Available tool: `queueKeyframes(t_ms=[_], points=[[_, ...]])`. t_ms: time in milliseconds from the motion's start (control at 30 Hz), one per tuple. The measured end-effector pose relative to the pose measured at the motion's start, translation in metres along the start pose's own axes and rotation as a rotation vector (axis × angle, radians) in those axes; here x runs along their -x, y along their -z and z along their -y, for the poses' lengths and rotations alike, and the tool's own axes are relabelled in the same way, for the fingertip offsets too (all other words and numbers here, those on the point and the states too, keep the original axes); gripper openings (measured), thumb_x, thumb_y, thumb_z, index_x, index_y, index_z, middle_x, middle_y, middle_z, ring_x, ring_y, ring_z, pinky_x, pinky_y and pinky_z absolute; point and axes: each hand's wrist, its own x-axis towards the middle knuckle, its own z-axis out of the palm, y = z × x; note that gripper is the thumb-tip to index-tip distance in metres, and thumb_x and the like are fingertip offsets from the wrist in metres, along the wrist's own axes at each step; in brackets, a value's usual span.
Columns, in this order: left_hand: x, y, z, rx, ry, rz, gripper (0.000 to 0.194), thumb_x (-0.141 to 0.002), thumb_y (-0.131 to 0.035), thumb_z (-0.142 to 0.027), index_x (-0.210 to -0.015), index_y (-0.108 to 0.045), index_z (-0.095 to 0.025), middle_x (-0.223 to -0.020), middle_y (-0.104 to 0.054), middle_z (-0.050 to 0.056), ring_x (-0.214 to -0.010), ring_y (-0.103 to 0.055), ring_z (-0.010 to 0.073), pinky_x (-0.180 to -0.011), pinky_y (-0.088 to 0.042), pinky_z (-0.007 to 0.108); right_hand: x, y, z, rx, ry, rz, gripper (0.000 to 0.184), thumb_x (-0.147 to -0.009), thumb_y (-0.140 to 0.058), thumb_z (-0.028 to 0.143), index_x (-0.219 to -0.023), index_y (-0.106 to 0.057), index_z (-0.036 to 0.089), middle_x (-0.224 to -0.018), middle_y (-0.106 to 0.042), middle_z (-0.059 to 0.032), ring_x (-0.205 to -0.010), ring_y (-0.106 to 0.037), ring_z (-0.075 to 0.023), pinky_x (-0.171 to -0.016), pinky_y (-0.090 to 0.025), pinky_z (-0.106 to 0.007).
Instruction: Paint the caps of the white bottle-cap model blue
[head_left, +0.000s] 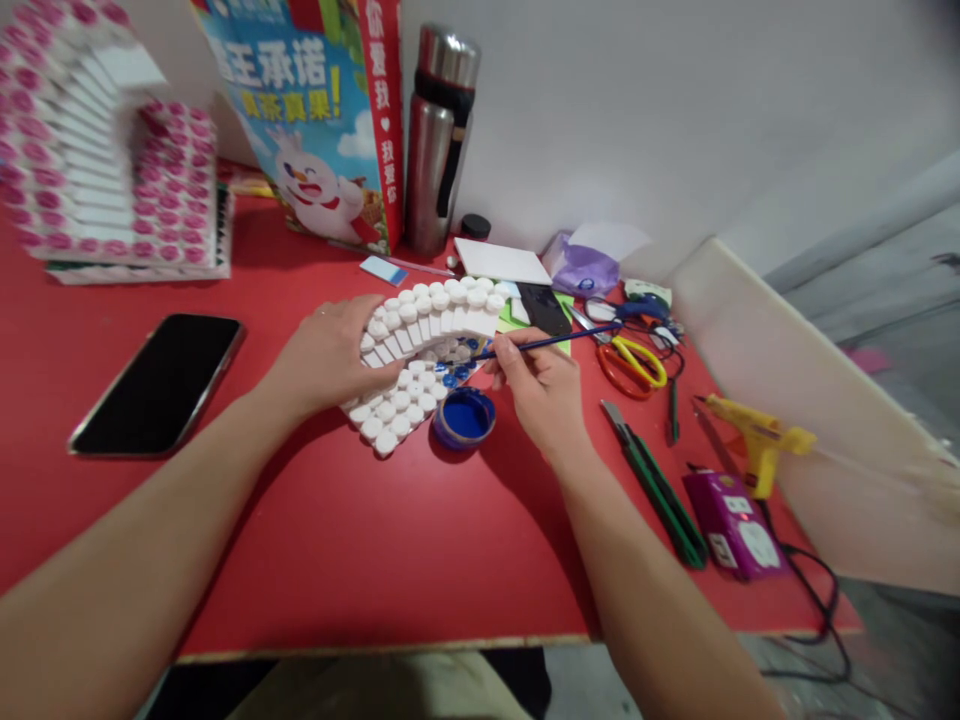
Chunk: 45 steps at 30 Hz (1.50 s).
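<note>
My left hand (pixel 337 350) is closed around the left end of a white curved model (pixel 390 405) covered in rounded white knobs, with a row of flat slats along its arch. In my right hand (pixel 541 385) a thin dark-blue paintbrush (pixel 559 340) is pinched, its tip pointing left at the model's inner side. Several knobs there are blue (pixel 452 378). Just in front of the model stands a small open pot of blue paint (pixel 465 418), below the brush. Part of the model's left end is hidden behind my fingers.
A phone (pixel 157 385) lies at left, near a pink-and-white model (pixel 45 200). Behind stand a printed bag (pixel 322 130) and a steel flask (pixel 439 140). At right are scissors (pixel 634 365), a green cutter (pixel 660 495), a yellow glue gun (pixel 757 435) and a purple box (pixel 735 525) with a cable.
</note>
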Motion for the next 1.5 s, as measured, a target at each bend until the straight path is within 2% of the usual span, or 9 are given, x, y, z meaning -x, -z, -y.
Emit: queueKeyframes(t_ms=[200,533,733,1000,1133,1233,1300,1400,1500], points=[[0.0003,-0.0006,0.0007,0.012,-0.010,0.006,0.075,-0.083,-0.070,-0.049,-0.152,-0.053,-0.029,-0.145,-0.069,0.015,-0.134,-0.064,0.0460,-0.113,-0.053,0.066,0.0006,0.0000,0.0023,-0.016,-0.022,-0.036,0.034,-0.104,-0.067,0.053,-0.090,-0.072,0.022,-0.076,-0.073,-0.0004,-0.063,-0.066,-0.0144,-0.062,-0.051,-0.028],[-0.0006,0.0027,-0.0023,0.017,0.023,0.035,0.079,-0.080,-0.070,-0.052,-0.152,-0.053,-0.025,-0.146,-0.067,0.017,-0.135,-0.063,0.0487,-0.114,-0.050,0.068,0.0014,-0.0025,0.0062,-0.072,-0.063,-0.018,0.036,-0.101,-0.070,0.054,-0.087,-0.072,0.021,-0.074,-0.073,-0.0001,-0.059,-0.065,-0.0132,-0.061,-0.053,-0.028],[0.0001,0.0023,-0.0024,0.002,0.013,0.032,0.079,-0.083,-0.067,-0.051,-0.152,-0.053,-0.015,-0.146,-0.066,0.023,-0.136,-0.062,0.0495,-0.114,-0.050,0.066,0.0017,-0.0044,0.0041,-0.138,-0.077,0.033,0.033,-0.101,-0.071,0.052,-0.088,-0.071,0.022,-0.072,-0.073,0.0006,-0.057,-0.065,-0.0130,-0.059,-0.054,-0.027],[-0.0002,-0.0018,0.0013,0.035,-0.012,-0.004,0.075,-0.081,-0.068,-0.050,-0.150,-0.056,-0.022,-0.144,-0.068,0.018,-0.131,-0.064,0.0483,-0.112,-0.052,0.069,-0.0002,-0.0009,0.0040,-0.058,-0.021,-0.033,0.029,-0.103,-0.069,0.045,-0.089,-0.072,0.020,-0.075,-0.073,0.0005,-0.060,-0.065,-0.0117,-0.060,-0.050,-0.026],[-0.0005,-0.0016,0.0023,0.023,-0.009,0.000,0.076,-0.081,-0.069,-0.050,-0.151,-0.055,-0.023,-0.143,-0.068,0.018,-0.133,-0.064,0.0493,-0.113,-0.051,0.070,0.0005,-0.0014,0.0043,-0.094,-0.051,0.014,0.030,-0.102,-0.070,0.047,-0.087,-0.071,0.020,-0.073,-0.073,0.0005,-0.057,-0.063,-0.0117,-0.058,-0.049,-0.026],[-0.0005,-0.0013,0.0029,0.008,-0.004,0.002,0.075,-0.081,-0.070,-0.050,-0.151,-0.055,-0.027,-0.143,-0.069,0.015,-0.134,-0.064,0.0475,-0.113,-0.052,0.068,0.0008,-0.0008,0.0035,-0.027,-0.019,-0.019,0.031,-0.103,-0.069,0.046,-0.086,-0.071,0.021,-0.073,-0.072,0.0004,-0.059,-0.064,-0.0120,-0.059,-0.049,-0.027],[-0.0004,-0.0011,0.0030,-0.005,-0.008,0.002,0.075,-0.082,-0.070,-0.050,-0.151,-0.055,-0.027,-0.141,-0.070,0.015,-0.132,-0.065,0.0469,-0.111,-0.053,0.068,0.0009,-0.0003,0.0032,-0.013,-0.009,-0.045,0.029,-0.104,-0.068,0.045,-0.088,-0.072,0.021,-0.074,-0.073,0.0003,-0.060,-0.064,-0.0122,-0.060,-0.049,-0.027],[-0.0003,-0.0010,0.0027,0.005,-0.018,0.006,0.074,-0.082,-0.069,-0.049,-0.150,-0.056,-0.022,-0.140,-0.069,0.018,-0.130,-0.066,0.0476,-0.111,-0.054,0.067,0.0009,-0.0001,0.0034,-0.069,-0.026,-0.010,0.027,-0.103,-0.068,0.044,-0.090,-0.072,0.021,-0.074,-0.073,0.0007,-0.058,-0.063,-0.0119,-0.058,-0.048,-0.026],[-0.0001,-0.0015,0.0024,0.016,-0.010,0.000,0.074,-0.082,-0.070,-0.048,-0.150,-0.055,-0.024,-0.141,-0.069,0.017,-0.132,-0.064,0.0475,-0.113,-0.052,0.067,0.0005,-0.0001,0.0036,-0.040,-0.014,-0.006,0.029,-0.104,-0.068,0.043,-0.086,-0.071,0.020,-0.073,-0.072,0.0003,-0.058,-0.064,-0.0118,-0.059,-0.049,-0.027]])
